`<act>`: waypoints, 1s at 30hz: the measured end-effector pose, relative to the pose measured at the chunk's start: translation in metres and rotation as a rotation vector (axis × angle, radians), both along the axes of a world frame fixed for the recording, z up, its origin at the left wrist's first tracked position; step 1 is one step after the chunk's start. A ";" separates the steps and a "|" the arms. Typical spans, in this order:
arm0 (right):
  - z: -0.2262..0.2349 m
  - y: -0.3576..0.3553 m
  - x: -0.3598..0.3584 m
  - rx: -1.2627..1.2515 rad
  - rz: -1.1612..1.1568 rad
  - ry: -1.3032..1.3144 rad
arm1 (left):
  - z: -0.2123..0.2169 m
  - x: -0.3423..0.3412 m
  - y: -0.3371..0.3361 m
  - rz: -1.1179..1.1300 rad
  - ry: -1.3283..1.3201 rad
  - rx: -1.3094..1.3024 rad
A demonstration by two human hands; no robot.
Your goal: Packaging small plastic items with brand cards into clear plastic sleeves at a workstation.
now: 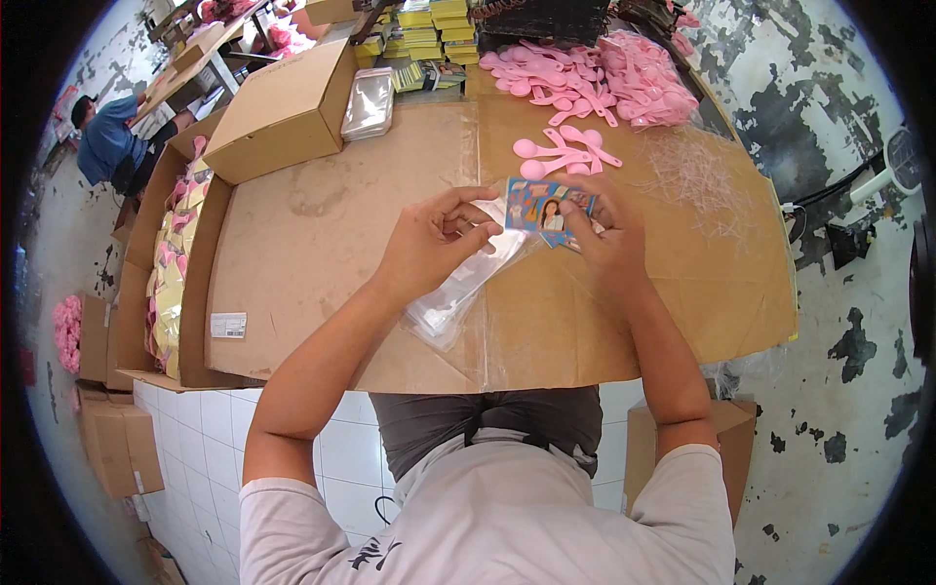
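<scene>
In my right hand (612,234) are several small blue printed cards (538,207), pinched between thumb and fingers, the front one showing a picture of a person. My left hand (444,237) hovers just left of the cards, fingers curled, with a gap between thumb and index finger. Beneath both hands, clear plastic bags (448,304) lie on the cardboard-covered table (292,244). A few pink plastic spoons (561,153) rest just beyond the cards.
Farther back are a heap of pink spoons (546,73), a full bag of them (648,83) and stacked yellow cards (414,44). At left stand a closed carton (283,107) and a long box of packed pieces (219,263). Plastic strands (697,185) lie at right. Another person (109,141) sits far left.
</scene>
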State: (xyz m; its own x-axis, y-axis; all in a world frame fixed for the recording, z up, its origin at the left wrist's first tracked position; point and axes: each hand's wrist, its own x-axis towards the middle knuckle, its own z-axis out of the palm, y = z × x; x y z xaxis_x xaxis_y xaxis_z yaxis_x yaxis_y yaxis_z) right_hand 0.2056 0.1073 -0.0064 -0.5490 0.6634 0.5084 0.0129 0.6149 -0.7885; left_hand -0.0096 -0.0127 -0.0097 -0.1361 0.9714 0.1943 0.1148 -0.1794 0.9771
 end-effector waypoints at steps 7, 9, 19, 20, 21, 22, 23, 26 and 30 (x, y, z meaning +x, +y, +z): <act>0.006 -0.007 0.002 -0.201 0.043 0.150 | 0.005 0.001 -0.002 0.059 0.062 -0.029; 0.004 -0.005 0.002 -0.165 0.043 0.097 | 0.005 0.001 -0.002 0.074 0.097 -0.062; 0.002 -0.007 -0.001 -0.241 0.069 0.139 | 0.003 0.003 -0.001 0.056 -0.023 -0.038; 0.002 -0.006 0.000 -0.215 0.042 0.066 | 0.002 0.003 0.000 0.061 -0.040 -0.020; 0.002 -0.005 0.001 -0.215 0.043 0.067 | 0.002 0.003 0.000 0.061 -0.039 -0.020; 0.002 -0.002 0.002 -0.121 0.077 0.015 | 0.003 0.003 0.000 0.067 -0.024 -0.015; 0.001 0.000 0.004 -0.028 0.109 -0.038 | 0.004 0.004 0.000 0.071 -0.011 -0.011; -0.002 0.000 0.002 0.011 0.157 -0.079 | 0.002 0.005 -0.001 0.043 -0.014 -0.026; 0.002 -0.004 -0.004 0.047 0.204 -0.160 | 0.002 0.006 -0.001 0.033 0.045 -0.035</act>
State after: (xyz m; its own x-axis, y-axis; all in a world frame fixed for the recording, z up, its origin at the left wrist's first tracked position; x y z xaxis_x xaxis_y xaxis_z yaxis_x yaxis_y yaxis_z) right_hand 0.2019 0.1033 -0.0042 -0.7445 0.5089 0.4321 0.0072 0.6533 -0.7571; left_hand -0.0040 -0.0140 -0.0075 -0.1598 0.9729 0.1670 0.1635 -0.1407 0.9764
